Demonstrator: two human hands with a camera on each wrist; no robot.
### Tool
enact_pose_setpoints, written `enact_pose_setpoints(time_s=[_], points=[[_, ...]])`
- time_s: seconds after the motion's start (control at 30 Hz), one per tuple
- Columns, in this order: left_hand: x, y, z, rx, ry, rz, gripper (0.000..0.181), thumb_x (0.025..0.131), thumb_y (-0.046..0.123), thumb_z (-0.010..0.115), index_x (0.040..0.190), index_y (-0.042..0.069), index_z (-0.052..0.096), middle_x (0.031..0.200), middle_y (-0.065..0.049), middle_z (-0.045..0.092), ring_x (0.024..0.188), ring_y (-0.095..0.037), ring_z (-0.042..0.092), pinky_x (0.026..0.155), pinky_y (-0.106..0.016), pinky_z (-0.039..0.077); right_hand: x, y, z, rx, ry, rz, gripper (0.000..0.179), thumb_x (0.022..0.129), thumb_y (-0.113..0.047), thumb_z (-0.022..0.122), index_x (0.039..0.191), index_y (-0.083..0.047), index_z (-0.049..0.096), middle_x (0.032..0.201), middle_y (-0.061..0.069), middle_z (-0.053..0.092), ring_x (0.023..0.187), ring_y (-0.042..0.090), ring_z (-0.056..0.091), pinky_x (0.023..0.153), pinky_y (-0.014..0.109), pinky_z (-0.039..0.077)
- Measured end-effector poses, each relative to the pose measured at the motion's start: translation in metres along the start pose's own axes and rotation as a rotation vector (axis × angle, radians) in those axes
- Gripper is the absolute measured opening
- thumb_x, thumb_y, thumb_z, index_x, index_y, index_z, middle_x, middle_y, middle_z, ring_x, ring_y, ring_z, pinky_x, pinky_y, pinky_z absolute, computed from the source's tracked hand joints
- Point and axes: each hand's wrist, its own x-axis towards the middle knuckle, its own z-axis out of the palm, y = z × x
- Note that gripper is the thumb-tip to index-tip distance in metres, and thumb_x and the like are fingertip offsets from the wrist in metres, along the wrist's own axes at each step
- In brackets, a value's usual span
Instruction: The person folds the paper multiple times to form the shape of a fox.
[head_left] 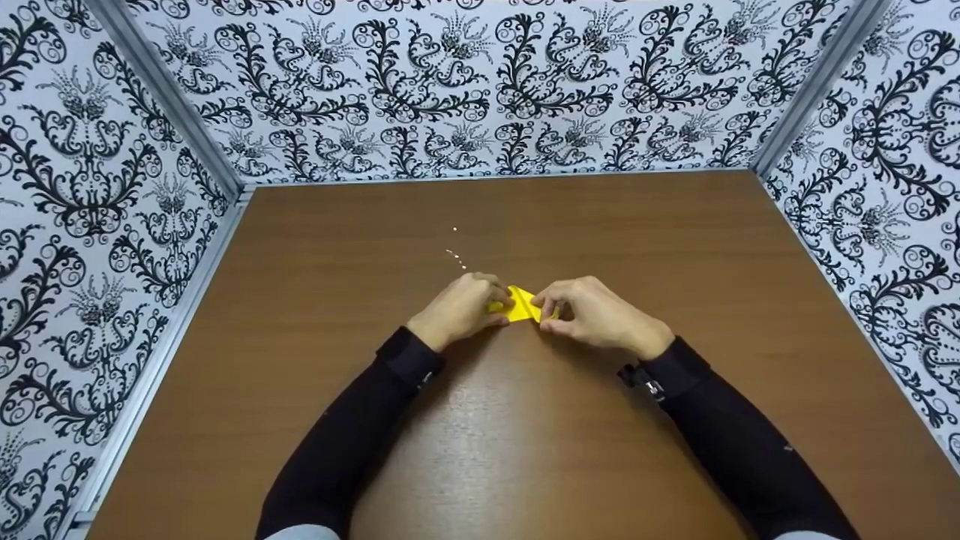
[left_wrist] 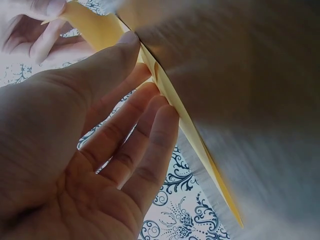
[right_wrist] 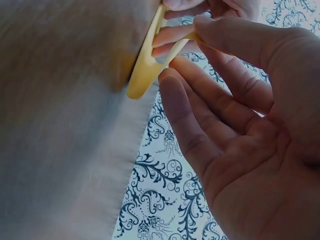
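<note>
A small piece of folded yellow paper (head_left: pixel 519 306) lies between both hands near the middle of the brown table. My left hand (head_left: pixel 465 306) pinches its left part; in the left wrist view the thumb presses on the long, narrow folded strip (left_wrist: pixel 182 117) while the fingers support it from the other side. At the opposite end, my right hand (head_left: pixel 604 313) pinches a corner between thumb and index finger. The right wrist view shows that corner lifted and bent in a curve (right_wrist: pixel 176 50), with the other fingers of the right hand (right_wrist: pixel 250 110) loosely extended beside it.
Small white specks (head_left: pixel 457 259) mark the tabletop (head_left: pixel 480 420) beyond my left hand. Patterned black-and-white panels (head_left: pixel 435 90) on metal rails (head_left: pixel 161 97) enclose the table at the back and both sides. Dark bands (head_left: pixel 675 367) circle both wrists.
</note>
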Motion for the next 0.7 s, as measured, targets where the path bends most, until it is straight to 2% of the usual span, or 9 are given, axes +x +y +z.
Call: enact_pose_setpoints(time_s=[0.27, 0.5, 0.7], points=[[0.000, 0.000, 0.000, 0.021, 0.036, 0.055, 0.022, 0.102, 0.014, 0.093, 0.120, 0.002, 0.090, 0.128, -0.017, 0.086, 0.123, -0.036, 0.083, 0.110, -0.047, 0.068, 0.000, 0.001, 0.012, -0.036, -0.041, -0.045, 0.007, 0.107, -0.013, 0.087, 0.100, -0.013, 0.084, 0.145, 0.015, 0.083, 0.109, 0.026, 0.081, 0.092, 0.047, 0.071], [-0.001, 0.000, 0.000, 0.042, 0.008, 0.033, 0.026, 0.103, 0.019, 0.092, 0.125, 0.005, 0.090, 0.134, -0.016, 0.086, 0.127, -0.036, 0.082, 0.115, -0.050, 0.066, 0.002, -0.001, 0.018, -0.076, -0.056, -0.058, 0.005, 0.107, -0.014, 0.086, 0.103, -0.012, 0.085, 0.142, 0.015, 0.084, 0.110, 0.026, 0.080, 0.095, 0.045, 0.069], [-0.001, 0.001, -0.003, 0.046, 0.011, 0.007, 0.030, 0.103, 0.020, 0.093, 0.127, 0.003, 0.088, 0.130, -0.014, 0.086, 0.121, -0.033, 0.083, 0.109, -0.047, 0.069, 0.003, -0.001, 0.019, -0.085, -0.040, -0.079, 0.005, 0.106, -0.013, 0.088, 0.102, -0.011, 0.085, 0.138, 0.015, 0.085, 0.109, 0.028, 0.080, 0.093, 0.044, 0.070]])
